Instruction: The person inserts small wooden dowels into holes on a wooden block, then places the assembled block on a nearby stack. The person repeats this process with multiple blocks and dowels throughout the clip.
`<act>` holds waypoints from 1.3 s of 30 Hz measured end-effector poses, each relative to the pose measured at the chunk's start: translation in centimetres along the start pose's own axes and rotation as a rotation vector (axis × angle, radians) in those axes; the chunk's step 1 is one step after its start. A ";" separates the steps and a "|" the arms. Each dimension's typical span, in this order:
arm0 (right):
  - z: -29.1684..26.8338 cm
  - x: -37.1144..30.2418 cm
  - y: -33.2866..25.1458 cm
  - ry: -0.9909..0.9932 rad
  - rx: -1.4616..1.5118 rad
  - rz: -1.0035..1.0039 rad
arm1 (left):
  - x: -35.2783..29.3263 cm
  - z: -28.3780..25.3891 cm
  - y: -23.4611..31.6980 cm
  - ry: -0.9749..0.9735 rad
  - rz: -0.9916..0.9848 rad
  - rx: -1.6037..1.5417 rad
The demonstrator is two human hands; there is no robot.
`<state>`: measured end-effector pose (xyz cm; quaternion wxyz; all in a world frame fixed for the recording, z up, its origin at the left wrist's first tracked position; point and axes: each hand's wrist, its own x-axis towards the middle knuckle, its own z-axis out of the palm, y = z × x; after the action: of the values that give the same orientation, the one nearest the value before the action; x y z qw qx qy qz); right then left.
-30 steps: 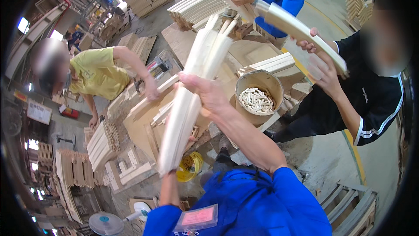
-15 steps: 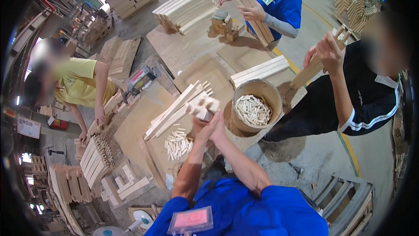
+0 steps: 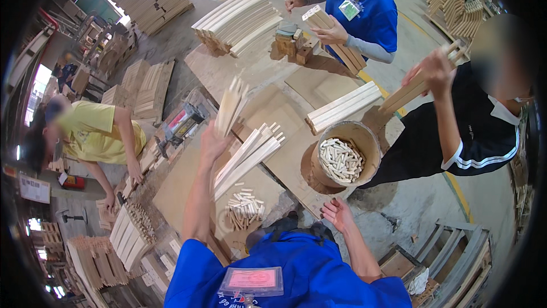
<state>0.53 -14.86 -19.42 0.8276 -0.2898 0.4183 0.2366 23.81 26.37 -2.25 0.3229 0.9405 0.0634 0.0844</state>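
Observation:
My left hand (image 3: 213, 144) is closed around a bundle of pale wooden bars (image 3: 230, 103), tilted up over the table. Palm up and holding nothing, my right hand (image 3: 338, 214) has its fingers loosely apart near the table's front edge, below the bucket (image 3: 373, 157). That round bucket holds many short wooden dowels (image 3: 342, 160). More wooden bars (image 3: 248, 163), with pegs sticking out of their far ends, lie beside my left hand. A loose pile of dowels (image 3: 245, 208) rests on the board in front of me.
Three pale bars (image 3: 345, 106) lie behind the bucket. A stack of bars (image 3: 239, 20) and wooden blocks (image 3: 293, 43) stand at the far side. Co-workers in blue (image 3: 362, 15) and black (image 3: 478, 120) hold bars; one in yellow (image 3: 102, 131) bends over wood at left.
My hands were together on the upright bars and have come apart. The left has carried the bundle left and away from me; the right has let go and dropped nearer my body.

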 end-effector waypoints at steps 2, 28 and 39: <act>-0.5 -0.3 0.4 0.014 0.011 -0.011 | 0.3 1.4 -6.6 -0.101 -0.072 0.117; -9.0 -10.1 7.1 0.727 -0.056 -0.216 | 3.9 30.7 14.1 -0.198 0.790 0.205; -11.9 -9.7 8.2 0.687 -0.166 -0.249 | -2.0 24.7 11.7 -0.494 0.436 0.140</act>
<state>-16.51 -18.47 -19.44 0.6352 -0.4669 0.6127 0.0564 27.52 2.09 -14.42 0.2376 0.9438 -0.2138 -0.0836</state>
